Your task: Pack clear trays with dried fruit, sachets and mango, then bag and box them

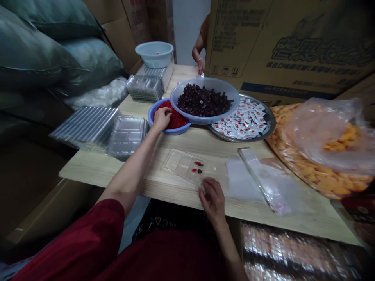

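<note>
The left forearm could knock the stacked trays [127,134] beside it. The left hand [162,118] is at the blue bowl [175,131], fingers bent, grip unclear; bumping could tip the overlapping big bowl [205,120]. On the desk [205,144], the clear tray [175,160] could slide if the right hand [214,199], fingertips close together, grip unclear, nudges it.

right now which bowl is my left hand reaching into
The blue bowl of red pieces, beside the larger bowl of dark pieces; only it has your left hand at its contents.
</note>
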Action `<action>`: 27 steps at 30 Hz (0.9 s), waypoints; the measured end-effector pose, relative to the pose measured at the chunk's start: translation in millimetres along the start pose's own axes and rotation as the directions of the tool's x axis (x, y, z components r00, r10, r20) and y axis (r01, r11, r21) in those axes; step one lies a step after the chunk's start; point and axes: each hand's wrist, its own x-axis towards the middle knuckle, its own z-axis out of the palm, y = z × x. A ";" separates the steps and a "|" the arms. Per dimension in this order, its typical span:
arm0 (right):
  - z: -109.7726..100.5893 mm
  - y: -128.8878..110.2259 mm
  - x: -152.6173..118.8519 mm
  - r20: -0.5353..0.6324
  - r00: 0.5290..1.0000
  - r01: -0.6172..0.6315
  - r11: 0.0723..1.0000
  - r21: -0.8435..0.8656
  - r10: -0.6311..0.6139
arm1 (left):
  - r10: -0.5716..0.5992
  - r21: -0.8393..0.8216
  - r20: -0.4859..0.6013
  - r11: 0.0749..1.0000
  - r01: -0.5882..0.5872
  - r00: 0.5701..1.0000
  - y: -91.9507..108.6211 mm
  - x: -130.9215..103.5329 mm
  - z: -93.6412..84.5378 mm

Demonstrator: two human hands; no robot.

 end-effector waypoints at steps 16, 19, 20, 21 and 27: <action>-0.6 0.1 -1.9 0.040 0.999 -0.015 1.000 0.019 0.015 | -0.027 -0.199 -0.036 0.980 0.019 0.999 -6.5 -10.6 -19.3; -0.8 -1.2 -0.7 0.029 1.000 -0.011 1.000 0.010 0.011 | 0.010 0.024 0.050 1.000 -0.011 0.999 -0.1 -1.8 -14.0; -0.9 -1.8 -0.1 0.027 1.000 -0.009 1.000 0.005 0.009 | 0.003 0.086 0.090 0.996 -0.011 0.996 2.2 -0.1 -11.6; -0.9 -2.3 0.5 0.024 1.000 -0.003 1.000 0.000 0.003 | -0.005 0.144 0.124 0.989 -0.013 0.992 4.3 0.8 -9.4; -0.2 -1.5 0.3 0.015 0.999 0.032 0.999 -0.010 -0.032 | -0.017 0.202 0.107 0.979 -0.005 0.994 2.9 -7.2 -10.4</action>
